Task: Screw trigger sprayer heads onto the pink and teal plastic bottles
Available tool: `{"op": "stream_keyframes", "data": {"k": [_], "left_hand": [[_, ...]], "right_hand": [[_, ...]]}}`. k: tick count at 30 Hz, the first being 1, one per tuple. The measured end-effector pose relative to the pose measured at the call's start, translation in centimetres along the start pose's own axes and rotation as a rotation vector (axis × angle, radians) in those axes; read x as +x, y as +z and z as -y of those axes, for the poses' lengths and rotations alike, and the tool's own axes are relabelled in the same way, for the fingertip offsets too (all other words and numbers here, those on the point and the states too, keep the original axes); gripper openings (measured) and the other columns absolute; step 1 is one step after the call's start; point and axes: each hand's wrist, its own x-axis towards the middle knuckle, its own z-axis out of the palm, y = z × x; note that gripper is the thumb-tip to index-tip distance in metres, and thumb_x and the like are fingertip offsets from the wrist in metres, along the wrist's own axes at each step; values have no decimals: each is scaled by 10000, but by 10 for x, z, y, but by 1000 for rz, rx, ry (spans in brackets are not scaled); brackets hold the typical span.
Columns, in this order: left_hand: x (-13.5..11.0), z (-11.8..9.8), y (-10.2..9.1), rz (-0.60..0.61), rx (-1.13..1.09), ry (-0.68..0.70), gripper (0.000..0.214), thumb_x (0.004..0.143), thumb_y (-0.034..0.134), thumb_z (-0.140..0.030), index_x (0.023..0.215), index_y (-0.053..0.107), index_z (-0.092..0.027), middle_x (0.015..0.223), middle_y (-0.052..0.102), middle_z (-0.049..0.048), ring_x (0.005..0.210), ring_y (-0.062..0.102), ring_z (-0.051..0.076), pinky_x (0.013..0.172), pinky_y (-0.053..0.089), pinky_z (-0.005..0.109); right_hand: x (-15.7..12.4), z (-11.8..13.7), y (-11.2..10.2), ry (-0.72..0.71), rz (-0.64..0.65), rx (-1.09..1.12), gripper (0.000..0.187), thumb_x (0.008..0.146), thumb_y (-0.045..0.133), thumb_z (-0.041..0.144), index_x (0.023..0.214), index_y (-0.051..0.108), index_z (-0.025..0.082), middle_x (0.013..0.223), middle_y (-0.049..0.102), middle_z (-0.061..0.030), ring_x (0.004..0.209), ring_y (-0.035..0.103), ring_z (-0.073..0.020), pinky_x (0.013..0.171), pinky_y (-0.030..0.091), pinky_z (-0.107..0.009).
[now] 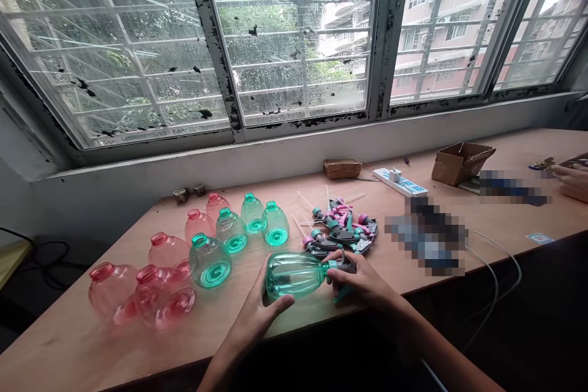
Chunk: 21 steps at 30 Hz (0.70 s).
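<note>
A green plastic bottle (296, 274) lies on its side near the front edge of the wooden table (496, 220). My left hand (260, 315) grips its base end with fingers wrapped round it. My right hand (356, 278) is closed on a spray trigger head (342, 266) set at the bottle's neck. Just behind lies a pile of spray heads (342, 226) in pink, green and grey, with white dip tubes sticking out.
Several green bottles (232, 233) and pink bottles (156, 288) lie to the left. A cardboard box (459, 162), a power strip (399, 182) and a small brown box (342, 168) sit at the back. Another person's hand (572, 177) works at far right. White cables (496, 257) hang off the front edge.
</note>
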Motion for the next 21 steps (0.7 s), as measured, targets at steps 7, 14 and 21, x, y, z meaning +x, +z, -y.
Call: {"op": "stream_keyframes", "data": {"k": [7,14,21], "left_hand": [[0,-6,3,2,-8,33,1034,795,785,-385,1564,95,-362,1646,204,46,1498,224,301,1233,177,477],[-3,-4,1,15,51,-2,963,831,730,-464,1571,139,-292,1631,243,94,1509,162,336,1235,105,516],[-3,-6,2,17,27,15,970,852,727,-399,1570,77,-340,1645,205,56,1495,228,310,1231,178,477]], "right_hand": [[2,-2,-2,-3,-16,23,404,782,795,440,1010,605,166,713,690,3,546,656,-153,556,528,-271],[3,-3,-2,-11,-18,38,396,793,793,416,1019,589,162,693,687,7,548,656,-151,561,535,-270],[4,-6,-3,-23,-11,58,372,804,791,387,1021,595,156,709,686,5,548,657,-143,559,543,-266]]}}
